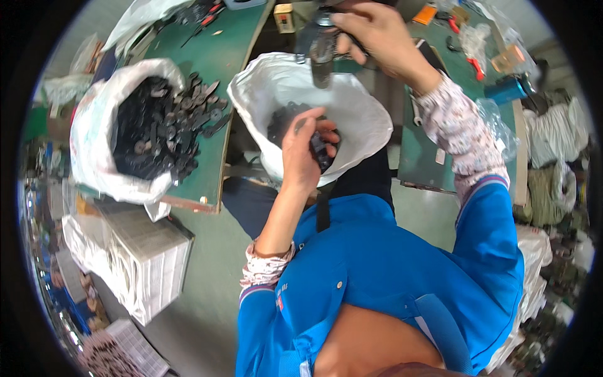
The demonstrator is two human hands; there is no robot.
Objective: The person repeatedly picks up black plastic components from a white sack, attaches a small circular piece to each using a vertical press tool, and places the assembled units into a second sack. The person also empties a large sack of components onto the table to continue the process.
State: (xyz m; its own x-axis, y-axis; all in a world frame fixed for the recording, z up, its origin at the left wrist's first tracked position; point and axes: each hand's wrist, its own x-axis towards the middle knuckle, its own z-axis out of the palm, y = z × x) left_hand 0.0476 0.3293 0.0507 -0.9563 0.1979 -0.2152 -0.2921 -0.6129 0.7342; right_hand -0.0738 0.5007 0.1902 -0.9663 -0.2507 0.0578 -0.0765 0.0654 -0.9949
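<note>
My left hand [304,147] is over the mouth of a white sack [370,119], its fingers curled round one or more small black parts [322,154]. More dark parts lie inside the sack, partly hidden by that hand. Higher up, my right hand [380,41] is beside a dark machine head [323,47] at the top of the view. Its fingers are bent and closed; what they grip is blurred and cannot be made out. On the left, a second white sack [94,138] stands rolled open, and black flat parts [169,125] spill from it onto the green table [207,56].
A red-handled tool [207,22] lies on the left table. The right green table [427,166] carries a wrench [416,113], a blue bottle [505,90], an orange box [425,14] and plastic bags. Below the left table is a white crate [151,251]. Filled sacks [553,138] stand far right.
</note>
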